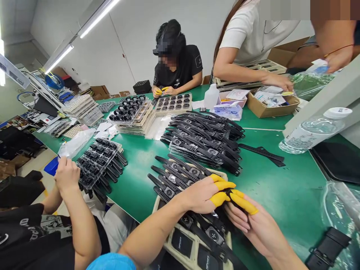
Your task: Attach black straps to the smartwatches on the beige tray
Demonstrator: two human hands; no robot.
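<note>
My left hand (206,193), with yellow finger cots on its fingers, is closed in a pinch over the trays of watches. From the right, my right hand (249,213) meets it fingertip to fingertip, also in yellow cots and closed. Between the fingers shows a small dark part of a black watch strap (227,191); most of it is hidden. Beneath my hands, smartwatches (214,235) with black straps lie face down across a beige tray (180,240) with square compartments. More such watches (171,178) lie in rows just beyond my left hand.
A larger pile of strapped watches (202,137) lies behind, with loose straps (263,153) beside it. A water bottle (315,131) stands at right, near a black strap (327,247) on plastic. Co-workers sit at left and across the green table (281,187); others reach around a cardboard box (270,107).
</note>
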